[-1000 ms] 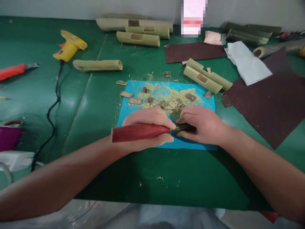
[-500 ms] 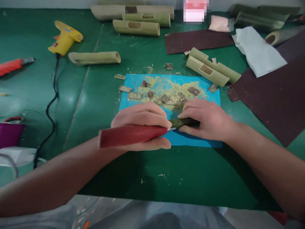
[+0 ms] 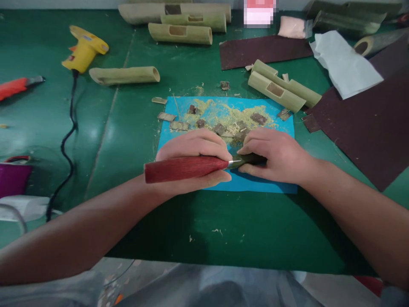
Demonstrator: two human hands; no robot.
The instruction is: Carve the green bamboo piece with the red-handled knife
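Note:
My left hand (image 3: 194,144) is closed around a red wooden-handled carving tool (image 3: 183,169), whose handle lies along the palm with its butt toward the left wrist. A short bright metal shank points right, against a dark green bamboo piece (image 3: 243,160); the working tip cannot be made out. Fingers and thumb of my right hand (image 3: 279,154) pinch this bamboo piece and cover most of it. Both hands are over a blue sheet (image 3: 271,186). Just beyond them lie pale yellow-green shavings (image 3: 234,116) and several brownish bamboo chips (image 3: 258,118).
Notched bamboo tubes (image 3: 276,91) lie beyond the sheet at right, others (image 3: 194,34) at the back. A yellow heat gun (image 3: 83,51) with a black cord and a red-orange tool (image 3: 14,88) sit at left. Brown sandpaper (image 3: 367,123) and white paper (image 3: 345,64) lie at right.
The left hand and the red-handled tool have slid right and slightly up, toward the right hand. The right hand keeps its pinch on the bamboo piece. The whole view has shifted slightly.

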